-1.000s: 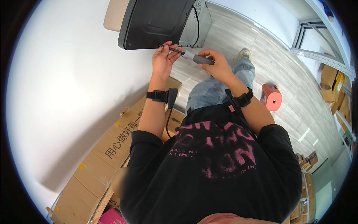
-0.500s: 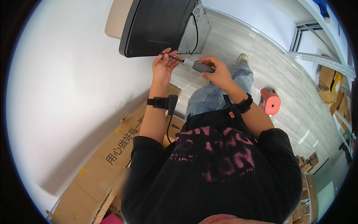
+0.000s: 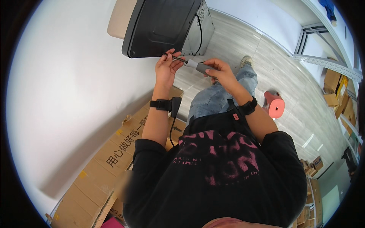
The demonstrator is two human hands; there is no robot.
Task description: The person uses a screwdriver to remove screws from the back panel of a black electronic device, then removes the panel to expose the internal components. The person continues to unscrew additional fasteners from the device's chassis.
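Observation:
In my right hand [image 3: 219,72] is the grey handle of a screwdriver [image 3: 193,64], with my thumb lying across its top. Its dark shaft points left toward the lower edge of a black appliance [image 3: 161,28]. My left hand [image 3: 167,65] pinches the shaft near its tip with thumb and index finger, the other fingers spread loosely beside it. The tip is close to the appliance's bottom edge; whether it touches a screw is too small to tell. A black cable [image 3: 200,32] hangs along the appliance's metal side [image 3: 203,34].
A long cardboard box [image 3: 95,182] lies along the white wall [image 3: 72,83] at left. On the tiled floor to the right stands a pink stool-like object [image 3: 275,106]. Metal shelving [image 3: 323,57] with cartons [image 3: 332,79] lines the far right. A beige panel [image 3: 119,19] is behind the appliance.
My right hand has shifted its grip on the screwdriver handle: the thumb has moved from below the handle to across its top. My left hand stays at the shaft.

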